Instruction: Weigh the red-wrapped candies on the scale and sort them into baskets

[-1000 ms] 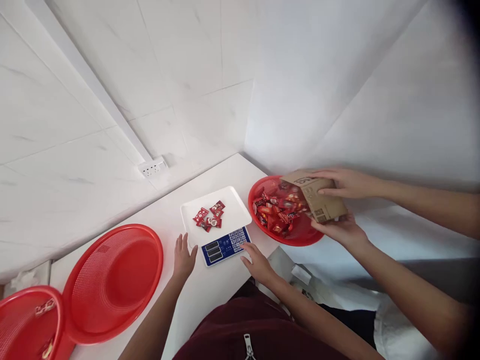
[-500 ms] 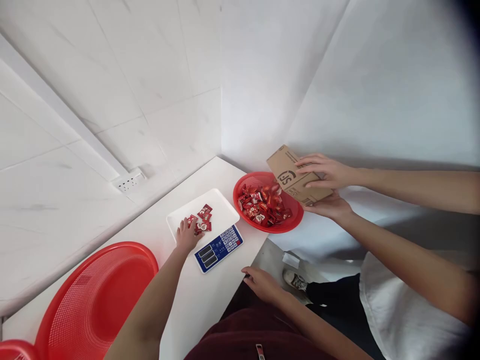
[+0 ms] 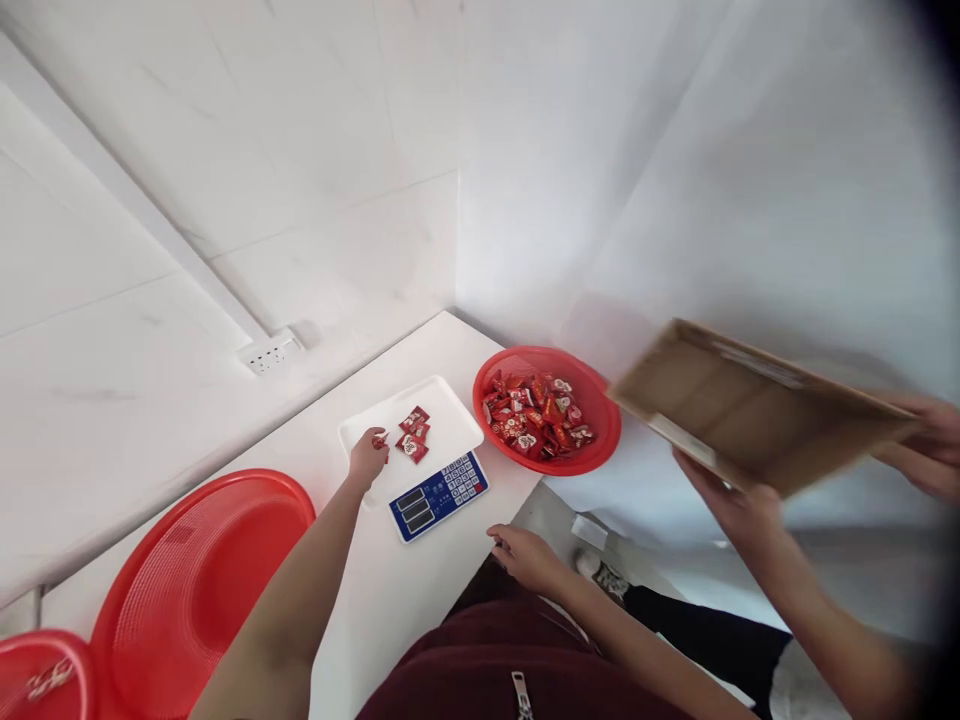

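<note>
My left hand (image 3: 367, 460) is closed on a small red-wrapped candy (image 3: 381, 439) above the left part of the white weighing tray (image 3: 442, 405). A few more red candies (image 3: 413, 436) lie together on that tray, just right of my fingers. The tray belongs to a digital scale with a blue keypad panel (image 3: 439, 497). My right hand (image 3: 527, 558) hangs near the table's front edge with its fingers curled in; whatever they hold, if anything, is hidden. Behind the scale's right side, a red basket (image 3: 609, 440) contains many red-wrapped candies (image 3: 538, 412).
At right, another person's hands (image 3: 750, 520) hold an open cardboard box (image 3: 757, 410) tilted beside the candy basket. A large red basket (image 3: 274, 490) stands on the white table (image 3: 360, 610) at left, with a smaller red container (image 3: 79, 655) next to it. A wall socket (image 3: 270, 352) sits behind.
My left hand has lifted a candy and drawn slightly left from the others. The other person's box has swung right and away from the basket, its open side now showing. My right hand stays low.
</note>
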`<state>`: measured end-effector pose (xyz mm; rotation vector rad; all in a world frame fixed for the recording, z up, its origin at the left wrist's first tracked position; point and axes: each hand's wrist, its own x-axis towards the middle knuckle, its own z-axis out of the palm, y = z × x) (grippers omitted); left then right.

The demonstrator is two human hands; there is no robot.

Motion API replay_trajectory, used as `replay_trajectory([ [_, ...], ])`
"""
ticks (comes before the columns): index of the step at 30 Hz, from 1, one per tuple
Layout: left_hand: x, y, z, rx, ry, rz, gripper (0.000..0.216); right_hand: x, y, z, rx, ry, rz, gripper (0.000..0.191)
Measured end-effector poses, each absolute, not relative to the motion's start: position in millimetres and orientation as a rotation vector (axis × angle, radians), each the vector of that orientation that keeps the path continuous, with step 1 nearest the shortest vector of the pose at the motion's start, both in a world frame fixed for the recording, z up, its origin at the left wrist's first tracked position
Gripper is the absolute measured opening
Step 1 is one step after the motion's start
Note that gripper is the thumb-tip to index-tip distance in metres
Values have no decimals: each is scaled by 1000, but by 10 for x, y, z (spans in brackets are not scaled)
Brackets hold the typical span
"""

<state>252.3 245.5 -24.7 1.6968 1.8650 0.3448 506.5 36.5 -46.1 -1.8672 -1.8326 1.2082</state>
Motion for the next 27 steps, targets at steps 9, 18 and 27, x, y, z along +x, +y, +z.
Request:
replay_trajectory([
  [9, 1792, 1969, 9, 1388, 2192, 600, 33, 5014, 882, -434, -1664, -1975, 1259, 32],
  [18, 1495, 1081, -172, 1181, 2478, 213, 62, 4511, 2093, -283, -1526, -2376, 803, 67],
  [27, 1760, 827, -331, 1185, 2278, 158, 62, 4182, 2503, -593, -1443, -2710, 557, 65],
])
